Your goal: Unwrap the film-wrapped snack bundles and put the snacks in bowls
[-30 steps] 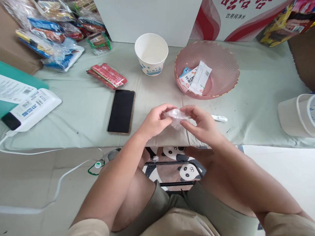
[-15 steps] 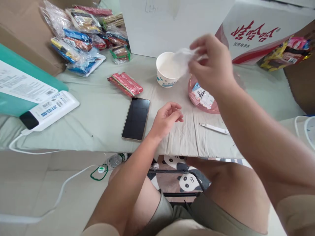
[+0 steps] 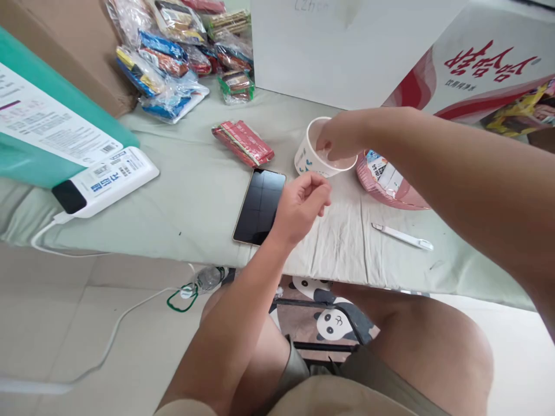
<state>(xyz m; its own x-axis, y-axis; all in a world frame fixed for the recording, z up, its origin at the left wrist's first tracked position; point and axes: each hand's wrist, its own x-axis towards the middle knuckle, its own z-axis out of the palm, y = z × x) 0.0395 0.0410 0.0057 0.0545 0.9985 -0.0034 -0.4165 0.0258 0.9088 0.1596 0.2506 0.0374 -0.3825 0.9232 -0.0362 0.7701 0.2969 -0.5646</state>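
The right hand (image 3: 340, 136) reaches into the paper cup (image 3: 307, 162), which stands near the foot of the white box (image 3: 321, 55) at the back of the worktop (image 3: 208, 190); its fingertips are hidden, so whether they pinch anything I cannot tell. The left hand (image 3: 304, 202) overlaps the edge of the phone (image 3: 258, 208), its fingers curled, thumb against them. Cloth lies open between it and the knife (image 3: 403, 237), back from the front edge. The carton (image 3: 477, 72) reads "饮用纯净水" under large red characters; faint handwriting on the white box begins "LZh".
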